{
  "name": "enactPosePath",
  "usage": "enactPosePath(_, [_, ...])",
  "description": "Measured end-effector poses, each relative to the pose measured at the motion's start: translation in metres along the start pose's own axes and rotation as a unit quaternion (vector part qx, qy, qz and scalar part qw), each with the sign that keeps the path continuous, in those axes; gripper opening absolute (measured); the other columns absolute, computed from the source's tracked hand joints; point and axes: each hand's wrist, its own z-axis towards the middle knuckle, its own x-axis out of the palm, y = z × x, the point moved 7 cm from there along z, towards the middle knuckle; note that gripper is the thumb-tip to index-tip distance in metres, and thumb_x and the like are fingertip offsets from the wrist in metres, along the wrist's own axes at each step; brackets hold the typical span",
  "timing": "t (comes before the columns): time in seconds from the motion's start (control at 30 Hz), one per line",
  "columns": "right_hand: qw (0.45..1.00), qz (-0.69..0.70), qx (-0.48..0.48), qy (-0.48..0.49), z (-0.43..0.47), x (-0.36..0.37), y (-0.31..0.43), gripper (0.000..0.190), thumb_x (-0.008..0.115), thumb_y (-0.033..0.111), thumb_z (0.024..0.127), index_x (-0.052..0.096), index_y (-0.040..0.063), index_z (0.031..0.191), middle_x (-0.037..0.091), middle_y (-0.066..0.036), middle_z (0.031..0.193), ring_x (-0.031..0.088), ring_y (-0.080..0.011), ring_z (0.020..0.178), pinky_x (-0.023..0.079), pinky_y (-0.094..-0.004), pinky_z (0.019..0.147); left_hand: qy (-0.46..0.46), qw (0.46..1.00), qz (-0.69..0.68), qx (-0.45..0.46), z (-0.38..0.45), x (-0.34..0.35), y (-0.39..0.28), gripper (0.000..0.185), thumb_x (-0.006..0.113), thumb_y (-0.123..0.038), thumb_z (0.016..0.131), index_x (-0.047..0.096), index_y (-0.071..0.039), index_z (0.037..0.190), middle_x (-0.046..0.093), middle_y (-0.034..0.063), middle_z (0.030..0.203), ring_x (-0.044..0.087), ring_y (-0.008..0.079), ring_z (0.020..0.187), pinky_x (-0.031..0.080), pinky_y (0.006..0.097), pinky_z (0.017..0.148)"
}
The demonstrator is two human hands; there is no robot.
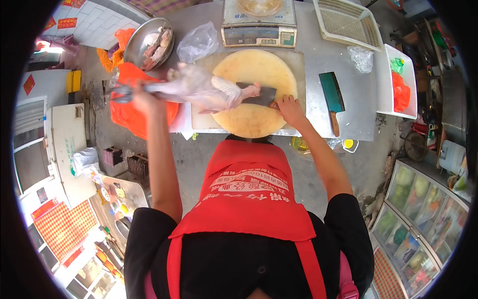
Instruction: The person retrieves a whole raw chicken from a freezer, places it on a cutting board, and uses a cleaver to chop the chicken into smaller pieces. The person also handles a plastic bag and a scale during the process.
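My left hand (145, 101) grips a plucked, whole bird carcass (201, 88) near its dark feet, which are blurred. The pale bird stretches sideways across the left part of a round yellowish chopping board (254, 65). Its pinkish far end overlaps the blade of a cleaver (266, 98). That cleaver's wooden handle is under my right hand (290, 109), whose fingers are closed around it. The blade appears flat over the board, partly hidden by the bird. A second cleaver (331, 93) with a dark green-looking blade and wooden handle lies to the right of the board.
Beyond the board stands a weighing scale (257, 35). A metal bowl (136, 46) with meat pieces sits at the far left, near a red plastic bag (130, 119). A white basket (349, 24) and a white foam box (405, 82) are at the right.
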Motion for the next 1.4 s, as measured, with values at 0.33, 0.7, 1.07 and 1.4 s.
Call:
enactPosePath(0.33, [0.991, 0.091, 0.068, 0.076, -0.049, -0.042, -0.018, 0.018, 0.068, 0.002, 0.09, 0.077, 0.009, 0.105, 0.067, -0.019, 0.112, 0.066, -0.0401, 0.111, 0.058, -0.0528, 0.092, 0.1, 0.959, -0.049, -0.262, 0.057, -0.199, 0.223, 0.029, 0.051, -0.036, 0.113, 0.059, -0.009, 0.105, 0.072, 0.0138, 0.104, 0.071, 0.0318, 0.099, 0.055, 0.0436, 0.087])
enactPosePath(0.7, [0.956, 0.131, 0.163, -0.206, 0.195, -0.066, -0.123, 0.046, 0.064, 0.015, 0.096, 0.055, 0.002, 0.139, 0.047, -0.02, 0.153, 0.056, -0.0435, 0.124, 0.054, -0.0553, 0.1, 0.149, 0.947, 0.21, -0.194, 0.015, -0.152, 0.171, 0.029, 0.062, -0.042, 0.109, 0.066, -0.015, 0.12, 0.074, 0.001, 0.109, 0.073, 0.0161, 0.103, 0.049, 0.0366, 0.096])
enactPosePath(1.07, [0.974, 0.042, 0.133, -0.178, 0.21, -0.065, -0.146, 0.067, 0.068, 0.013, 0.092, 0.045, 0.0, 0.154, 0.046, -0.019, 0.149, 0.055, -0.0401, 0.124, 0.05, -0.0538, 0.102, 0.052, 0.963, 0.201, -0.17, -0.008, -0.149, 0.173, 0.029, 0.06, -0.042, 0.109, 0.065, -0.015, 0.118, 0.074, 0.0011, 0.107, 0.071, 0.0144, 0.104, 0.047, 0.036, 0.097])
enactPosePath(1.4, [0.966, -0.133, 0.193, -0.109, 0.222, -0.051, -0.129, 0.074, 0.064, 0.016, 0.095, 0.038, -0.002, 0.162, 0.041, -0.021, 0.159, 0.05, -0.0392, 0.138, 0.045, -0.0575, 0.11, 0.041, 0.966, 0.188, -0.172, -0.01, -0.159, 0.176, 0.029, 0.064, -0.042, 0.108, 0.065, -0.015, 0.117, 0.074, -0.0001, 0.107, 0.073, 0.0137, 0.103, 0.048, 0.0358, 0.097])
